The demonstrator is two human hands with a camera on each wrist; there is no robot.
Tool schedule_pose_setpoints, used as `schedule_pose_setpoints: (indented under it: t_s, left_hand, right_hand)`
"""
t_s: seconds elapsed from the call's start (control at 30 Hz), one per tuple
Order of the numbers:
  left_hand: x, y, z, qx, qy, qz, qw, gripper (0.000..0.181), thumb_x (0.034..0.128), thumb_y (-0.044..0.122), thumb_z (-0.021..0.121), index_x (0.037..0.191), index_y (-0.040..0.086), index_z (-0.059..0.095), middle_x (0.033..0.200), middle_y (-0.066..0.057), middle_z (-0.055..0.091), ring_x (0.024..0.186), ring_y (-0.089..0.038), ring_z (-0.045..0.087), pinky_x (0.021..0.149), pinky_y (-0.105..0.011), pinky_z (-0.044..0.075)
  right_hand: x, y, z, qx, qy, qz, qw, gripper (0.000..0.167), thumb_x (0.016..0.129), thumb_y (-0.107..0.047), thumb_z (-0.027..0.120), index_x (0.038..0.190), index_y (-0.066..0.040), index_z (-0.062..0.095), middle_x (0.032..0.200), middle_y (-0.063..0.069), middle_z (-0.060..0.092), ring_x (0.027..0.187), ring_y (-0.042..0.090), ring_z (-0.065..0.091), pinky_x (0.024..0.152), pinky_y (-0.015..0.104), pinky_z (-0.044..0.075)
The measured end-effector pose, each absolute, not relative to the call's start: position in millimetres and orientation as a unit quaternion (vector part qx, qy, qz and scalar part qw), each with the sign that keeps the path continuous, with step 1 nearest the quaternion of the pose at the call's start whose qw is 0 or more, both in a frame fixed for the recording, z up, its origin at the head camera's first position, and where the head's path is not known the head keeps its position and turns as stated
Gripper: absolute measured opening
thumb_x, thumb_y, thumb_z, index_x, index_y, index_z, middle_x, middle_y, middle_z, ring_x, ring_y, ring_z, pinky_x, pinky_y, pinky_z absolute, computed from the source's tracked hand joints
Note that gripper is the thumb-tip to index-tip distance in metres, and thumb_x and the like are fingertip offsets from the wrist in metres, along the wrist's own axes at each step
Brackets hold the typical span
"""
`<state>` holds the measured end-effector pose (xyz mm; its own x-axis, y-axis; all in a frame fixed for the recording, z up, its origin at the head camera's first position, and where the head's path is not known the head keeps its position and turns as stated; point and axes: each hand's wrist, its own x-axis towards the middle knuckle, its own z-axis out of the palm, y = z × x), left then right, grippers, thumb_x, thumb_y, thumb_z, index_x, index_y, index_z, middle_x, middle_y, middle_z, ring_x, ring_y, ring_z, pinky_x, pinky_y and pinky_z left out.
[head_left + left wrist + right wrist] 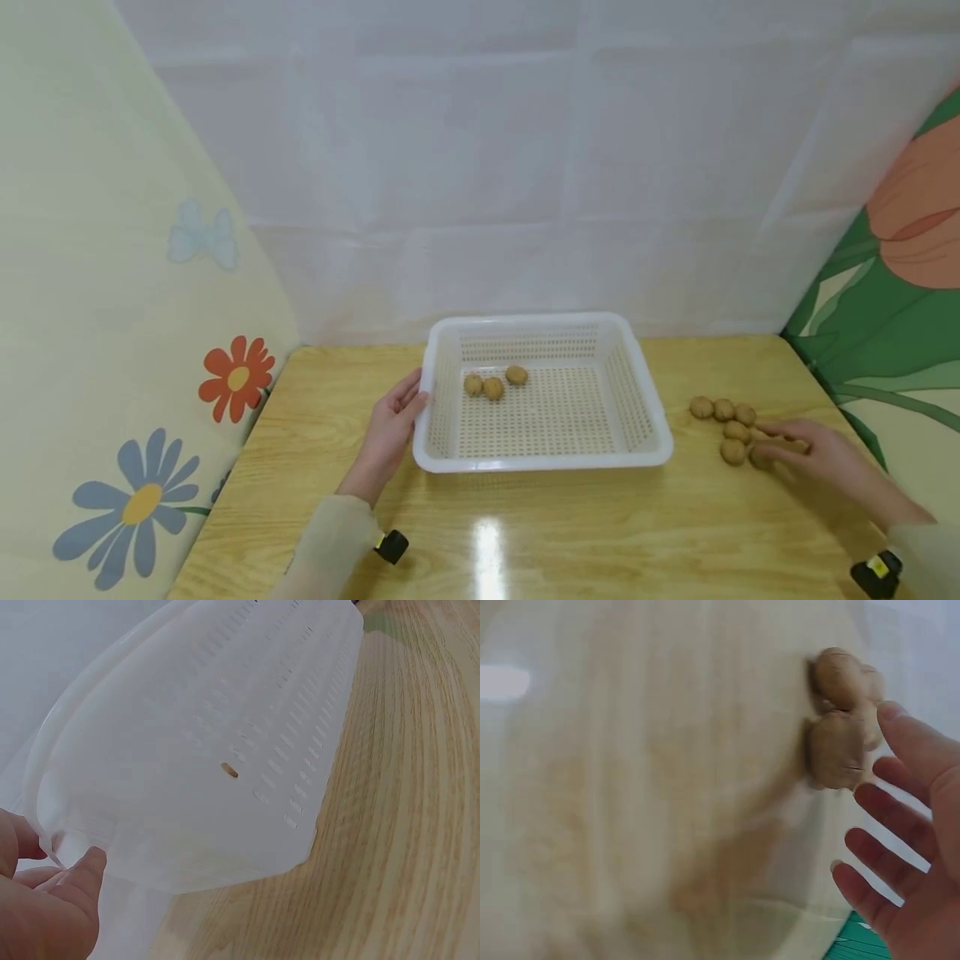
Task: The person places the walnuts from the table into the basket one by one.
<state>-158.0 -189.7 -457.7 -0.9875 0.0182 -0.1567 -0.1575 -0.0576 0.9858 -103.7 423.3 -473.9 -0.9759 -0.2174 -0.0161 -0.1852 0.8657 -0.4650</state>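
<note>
Your left hand (393, 421) grips the rim of the white plastic basket (540, 463) at its left end, left of the frame's middle in the head view; the left wrist view shows the digits pinching that rim at the lower left. In the basket's left half lie three walnuts (493, 388), well apart from your right hand (821, 454).

That right hand reaches in from the lower right of the head view, over a cluster of loose walnuts (732, 452) on the wooden table (525, 525). Six of them show there, right of the basket: a row of three along the top, then others below, close together. The nearest walnut (761, 456) sits at your thumb tip, partly covered by it.

In the right wrist view your fingers (892, 814) are spread and nearly straight at the right, grasping nothing. The walnuts are up and to the left of them, in the upper right of that frame, the lower front one just beside your thumb and index fingertips. Whether either tip touches it you cannot tell, as the view is blurred.
</note>
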Motion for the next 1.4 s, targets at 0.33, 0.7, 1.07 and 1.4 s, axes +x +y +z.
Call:
schedule_pose_setpoints:
  t_s: [0.33,0.7,1.07,1.4]
  left_hand:
    - [-161,-190,-461,-0.049,0.682,0.727,0.062,0.055,0.1103,0.008,0.049,0.162,0.002,0.032,0.163,-0.018,0.04,0.148,-0.032,0.042,0.114,-0.037,0.045]
    - [-161,-191,-459,-0.046,0.68,0.729,0.065,0.054,0.1107,0.007,0.048,0.162,0.002,0.032,0.164,-0.017,0.04,0.148,-0.03,0.042,0.113,-0.036,0.045]
    - [-162,-191,-459,-0.05,0.679,0.73,0.063,0.054,0.1103,0.006,0.048,0.162,0.001,0.032,0.164,-0.018,0.039,0.148,-0.03,0.041,0.115,-0.035,0.044]
    - [-163,-191,-458,-0.052,0.677,0.731,0.07,0.054,0.1106,0.007,0.048,0.162,0.001,0.03,0.164,-0.018,0.038,0.149,-0.03,0.04,0.115,-0.036,0.043]
  right_hand:
    - [-92,426,-492,-0.081,0.968,-0.238,0.02,0.046,0.091,-0.025,0.082,0.123,0.007,0.072,0.107,0.011,0.071,0.093,0.002,0.061,0.077,0.032,0.057]
    - [-91,420,-490,-0.061,0.962,-0.264,0.026,0.045,0.094,-0.022,0.079,0.125,0.008,0.068,0.104,0.009,0.073,0.083,-0.011,0.054,0.068,0.024,0.054]
    - [-93,410,-467,-0.053,0.963,-0.262,0.023,0.045,0.097,-0.029,0.076,0.127,0.003,0.07,0.119,0.024,0.071,0.09,0.007,0.063,0.067,0.026,0.057]
    - [-106,389,-431,-0.087,0.959,-0.267,0.043,0.046,0.1,-0.033,0.072,0.134,-0.002,0.069,0.13,0.023,0.068,0.108,0.032,0.064,0.072,0.026,0.057]
